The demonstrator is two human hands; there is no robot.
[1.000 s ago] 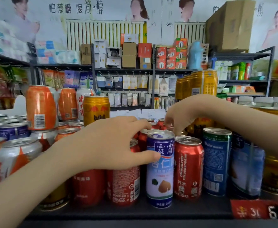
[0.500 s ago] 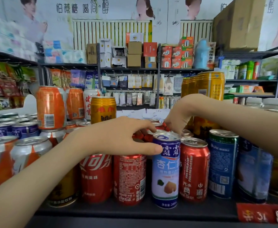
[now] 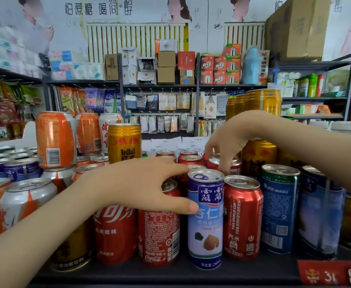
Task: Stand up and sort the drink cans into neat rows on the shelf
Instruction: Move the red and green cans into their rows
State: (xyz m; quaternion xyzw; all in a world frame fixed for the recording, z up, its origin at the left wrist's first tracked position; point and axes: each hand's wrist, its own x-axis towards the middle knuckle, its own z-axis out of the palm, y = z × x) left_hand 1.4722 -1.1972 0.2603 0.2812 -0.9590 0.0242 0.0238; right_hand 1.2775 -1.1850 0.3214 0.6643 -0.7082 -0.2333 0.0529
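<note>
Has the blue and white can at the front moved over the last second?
No. The blue and white can stands beside the red can on its right, at the shelf's front edge, as before. Only the camera shifted.

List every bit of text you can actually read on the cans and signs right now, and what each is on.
"RedBull": gold can behind the left hand.
"FIFA WORLD CUP", "330": red can in the front row.
"Coca-Cola": red can under the left thumb.
"240": blue-and-white almond can.
"31", "6": red price tag, cut off.
Chinese characters: wall poster.
Barcodes and fine print: too small.
</note>
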